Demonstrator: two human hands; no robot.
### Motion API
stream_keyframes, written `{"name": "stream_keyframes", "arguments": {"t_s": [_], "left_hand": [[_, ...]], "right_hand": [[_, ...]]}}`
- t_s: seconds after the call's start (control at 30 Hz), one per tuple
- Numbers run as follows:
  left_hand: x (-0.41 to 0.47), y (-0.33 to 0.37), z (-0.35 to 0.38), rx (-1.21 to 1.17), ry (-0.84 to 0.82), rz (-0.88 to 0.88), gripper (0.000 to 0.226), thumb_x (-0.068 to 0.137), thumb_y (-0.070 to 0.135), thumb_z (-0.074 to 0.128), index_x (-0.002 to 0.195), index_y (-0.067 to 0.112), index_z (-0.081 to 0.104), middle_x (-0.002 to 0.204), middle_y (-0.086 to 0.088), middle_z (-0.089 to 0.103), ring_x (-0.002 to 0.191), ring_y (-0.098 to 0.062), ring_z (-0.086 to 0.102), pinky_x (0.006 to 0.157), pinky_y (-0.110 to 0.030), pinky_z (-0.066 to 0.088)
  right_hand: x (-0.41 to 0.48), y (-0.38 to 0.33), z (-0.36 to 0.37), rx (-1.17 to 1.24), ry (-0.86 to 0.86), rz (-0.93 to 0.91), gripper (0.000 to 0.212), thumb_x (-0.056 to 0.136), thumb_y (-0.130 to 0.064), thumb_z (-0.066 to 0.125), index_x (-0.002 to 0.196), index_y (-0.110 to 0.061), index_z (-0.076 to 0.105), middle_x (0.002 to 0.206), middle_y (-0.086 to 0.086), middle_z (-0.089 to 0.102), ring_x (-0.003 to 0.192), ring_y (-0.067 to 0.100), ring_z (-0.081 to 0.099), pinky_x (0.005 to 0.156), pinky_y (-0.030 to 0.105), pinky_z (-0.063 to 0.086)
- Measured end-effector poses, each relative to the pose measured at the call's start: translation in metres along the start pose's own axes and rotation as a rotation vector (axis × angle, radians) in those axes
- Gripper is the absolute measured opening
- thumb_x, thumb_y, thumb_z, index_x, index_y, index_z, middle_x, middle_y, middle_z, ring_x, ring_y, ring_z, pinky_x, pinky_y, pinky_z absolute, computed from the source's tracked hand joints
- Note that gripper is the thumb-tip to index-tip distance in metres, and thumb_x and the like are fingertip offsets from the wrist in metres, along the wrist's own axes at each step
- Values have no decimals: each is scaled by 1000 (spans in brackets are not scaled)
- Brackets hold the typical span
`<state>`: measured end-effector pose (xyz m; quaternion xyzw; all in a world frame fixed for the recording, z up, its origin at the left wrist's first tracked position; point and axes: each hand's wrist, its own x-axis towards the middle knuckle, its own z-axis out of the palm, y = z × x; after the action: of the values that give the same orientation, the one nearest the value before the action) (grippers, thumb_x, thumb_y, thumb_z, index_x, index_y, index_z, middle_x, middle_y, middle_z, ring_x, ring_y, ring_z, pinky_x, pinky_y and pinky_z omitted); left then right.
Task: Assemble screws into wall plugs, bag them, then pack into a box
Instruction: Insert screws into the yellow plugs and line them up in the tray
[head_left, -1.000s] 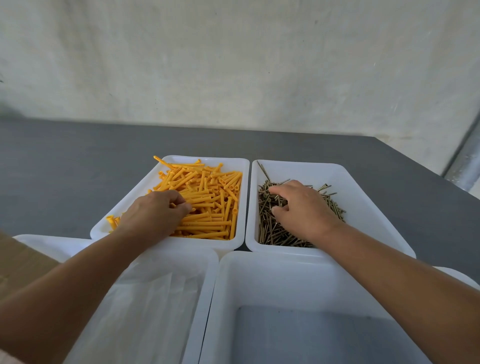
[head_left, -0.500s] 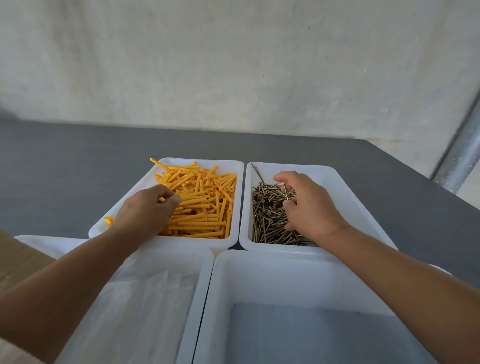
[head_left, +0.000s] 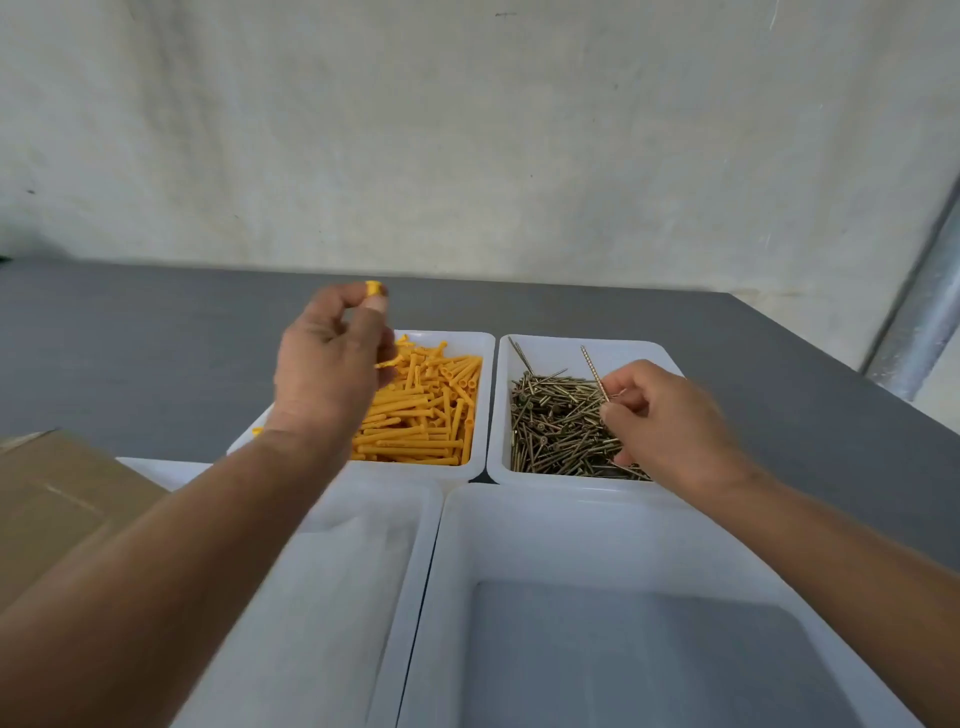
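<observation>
With your left hand (head_left: 332, 364) pinching a wall plug (head_left: 374, 289) and your right hand (head_left: 660, 415) pinching a screw (head_left: 595, 374) by one end, either may slip as you line them up.

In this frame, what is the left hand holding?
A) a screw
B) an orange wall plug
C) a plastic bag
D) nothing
B: the left hand pinches an orange wall plug above the plug tray, while the right hand pinches a screw.
</observation>
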<state>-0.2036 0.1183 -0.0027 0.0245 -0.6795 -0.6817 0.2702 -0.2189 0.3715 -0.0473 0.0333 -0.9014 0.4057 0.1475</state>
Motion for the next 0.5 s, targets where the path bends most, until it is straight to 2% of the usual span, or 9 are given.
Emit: {"name": "stream_keyframes", "arguments": {"t_s": [0.13,0.23,0.37,0.5], "left_hand": [[-37,21,24,-236,-211,-254,14,98,30,55,102,23,66,66,4,62,60,-7,62,49,-19,48],[-54,23,33,-342,-351,-386,19,100,27,50,100,21,68,68,2,64,56,-8,61,46,-19,44],[-66,8,35,-342,-429,-526,24,100,21,48,101,17,71,68,2,65,52,-8,57,42,-18,38],[-67,-6,31,-349,-470,-610,27,99,14,46,110,16,70,71,-2,64,52,-10,54,42,-19,37]], "right_hand": [[-11,-8,-4,70,-2,2,11,93,-20,60,94,-31,62,90,-10,68,50,6,67,40,8,37],[-19,-15,-10,134,1,-5,11,93,-21,61,91,-32,63,87,-9,68,53,9,69,42,12,39],[-26,-16,-14,146,-7,15,18,92,-15,60,90,-32,63,87,-10,67,57,8,70,51,19,41],[-31,-14,-16,109,-32,34,20,92,-13,62,87,-32,63,87,-10,68,61,5,70,58,21,45]]}}
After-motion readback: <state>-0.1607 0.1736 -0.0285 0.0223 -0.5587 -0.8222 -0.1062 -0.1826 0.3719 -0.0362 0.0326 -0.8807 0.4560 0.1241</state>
